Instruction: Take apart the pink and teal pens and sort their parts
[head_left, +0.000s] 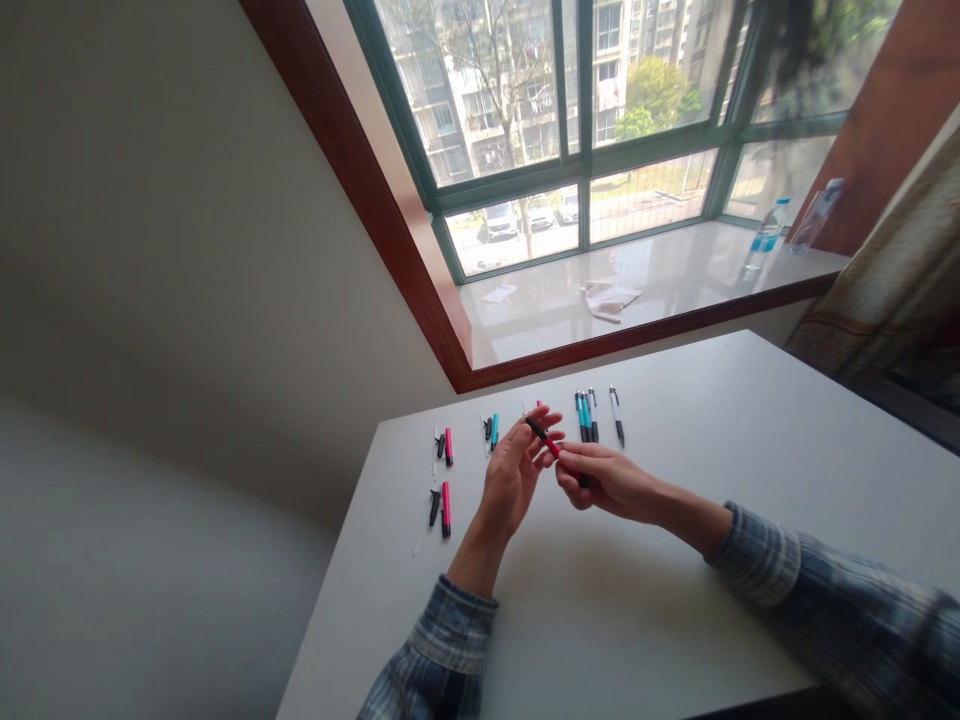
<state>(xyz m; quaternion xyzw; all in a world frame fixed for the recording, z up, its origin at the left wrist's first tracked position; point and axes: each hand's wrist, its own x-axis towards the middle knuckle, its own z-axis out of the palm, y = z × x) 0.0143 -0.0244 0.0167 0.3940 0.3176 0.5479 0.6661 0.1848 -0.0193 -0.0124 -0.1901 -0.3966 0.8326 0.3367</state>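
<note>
A red and black pen [550,445] is held slantwise between my two hands above the white table [645,580]. My left hand [511,474] has its thumb and fingers around the black end, with some fingers stretched past it. My right hand [609,477] pinches the red part; a black piece shows below its fingers, and whether it belongs to the same pen I cannot tell. Left of my hands lie pen parts: a pink barrel [446,510], a black part [435,507], another pink barrel [449,447] and a teal barrel [494,432]. Thin white refills lie beside them.
Behind my right hand lie several pens, teal ones [584,415] and a clear one [616,415]. Beyond the table, the window sill [675,262] holds a crumpled white sheet [609,300] and two bottles [766,238]. A wall stands on the left, a curtain [877,270] on the right.
</note>
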